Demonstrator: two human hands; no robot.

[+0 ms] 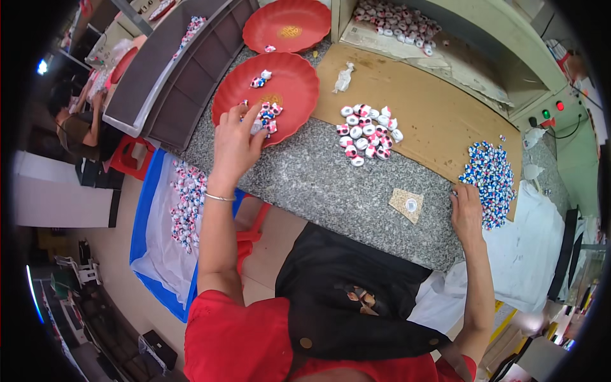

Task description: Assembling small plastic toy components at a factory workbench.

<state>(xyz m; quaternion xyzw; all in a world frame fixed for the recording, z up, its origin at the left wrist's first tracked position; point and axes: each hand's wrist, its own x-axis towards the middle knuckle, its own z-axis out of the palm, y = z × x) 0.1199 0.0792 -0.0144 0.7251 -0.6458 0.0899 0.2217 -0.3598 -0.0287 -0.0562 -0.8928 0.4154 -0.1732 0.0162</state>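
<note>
My left hand (237,143) reaches over the near red scalloped plate (296,76). Its bent fingers and thumb close around a small white figurine (256,126), partly hidden by them. Beside it on the plate lie several white, pink and blue cat-like figurines (271,109), and another figurine (261,78) lies farther back. At the right, my right hand (468,207) touches the left edge of a heap of tiny blue-and-white pieces (490,178). Its fingers are curled, and what they hold, if anything, is hidden. Between the hands sits a cluster of white-and-pink heads (368,132).
A tan board (414,111) lies on the speckled grey counter (318,172), before a pale green open-fronted box (445,76) holding more heads. Another red plate (305,19) stands behind, beside grey trays (197,76). A lined blue crate (143,216) of figurines stands lower left.
</note>
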